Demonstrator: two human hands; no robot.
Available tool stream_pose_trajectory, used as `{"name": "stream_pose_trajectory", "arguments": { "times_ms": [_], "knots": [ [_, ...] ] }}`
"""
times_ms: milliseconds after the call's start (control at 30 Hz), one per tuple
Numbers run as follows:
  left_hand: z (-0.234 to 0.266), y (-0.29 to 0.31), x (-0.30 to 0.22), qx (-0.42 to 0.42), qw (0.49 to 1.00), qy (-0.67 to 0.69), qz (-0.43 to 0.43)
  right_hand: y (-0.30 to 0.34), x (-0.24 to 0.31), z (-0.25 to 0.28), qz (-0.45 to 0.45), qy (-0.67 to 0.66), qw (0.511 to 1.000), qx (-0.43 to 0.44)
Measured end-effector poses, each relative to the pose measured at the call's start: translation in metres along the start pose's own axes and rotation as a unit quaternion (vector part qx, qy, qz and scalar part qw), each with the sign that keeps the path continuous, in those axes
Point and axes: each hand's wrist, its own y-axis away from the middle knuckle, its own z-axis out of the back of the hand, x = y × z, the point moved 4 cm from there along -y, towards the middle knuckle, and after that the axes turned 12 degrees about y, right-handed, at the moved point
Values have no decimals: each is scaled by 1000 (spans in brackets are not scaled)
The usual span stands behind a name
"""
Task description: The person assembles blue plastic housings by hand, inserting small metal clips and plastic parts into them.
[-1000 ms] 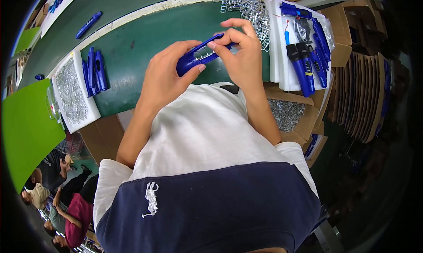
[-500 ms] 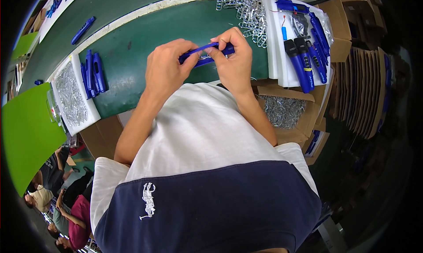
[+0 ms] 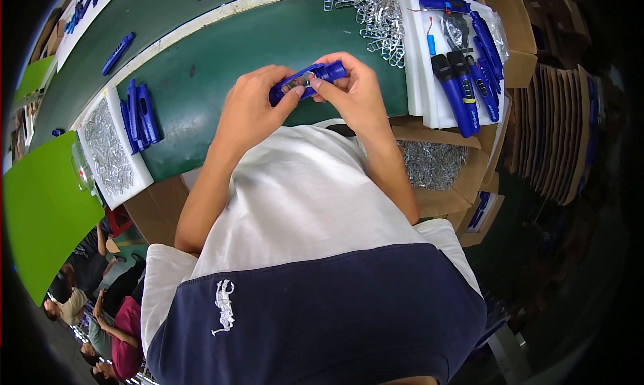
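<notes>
Above the near edge of the green bench, both hands hold a blue plastic microphone handle shell (image 3: 333,70), its open hollow side facing up. My left hand (image 3: 249,106) is closed round its left end, with the thumb along the near rim. At the other end, my right hand (image 3: 359,96) grips the shell with its fingers behind, and its thumb presses into the hollow. A shiny metal wire piece (image 3: 300,81) shows inside the shell, partly covered by the thumbs.
Wire metal frames (image 3: 376,16) lie heaped at the far right, beside white foam (image 3: 417,96) bearing blue microphones (image 3: 453,96). At left are blue shells (image 3: 142,113) and a foam tray (image 3: 137,177) of small metal parts. A carton (image 3: 463,197) of metal pieces stands below right. Several people sit lower left.
The shell has rolled so that its hollow now faces up toward me, showing the metal piece. My right thumb has moved left into it.
</notes>
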Motion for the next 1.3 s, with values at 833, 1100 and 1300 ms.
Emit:
{"name": "stream_pose_trajectory", "arguments": {
  "times_ms": [833,1100,1300],
  "knots": [
    [49,10,-36,57,988,-44,-139,13,31,7,462,243,842,-138],
    [46,11,-39,33,986,-54,-153,11,34,7,484,268,817,-163],
    [46,10,-41,19,980,-64,-188,12,36,7,506,272,801,-170]
  ]
}}
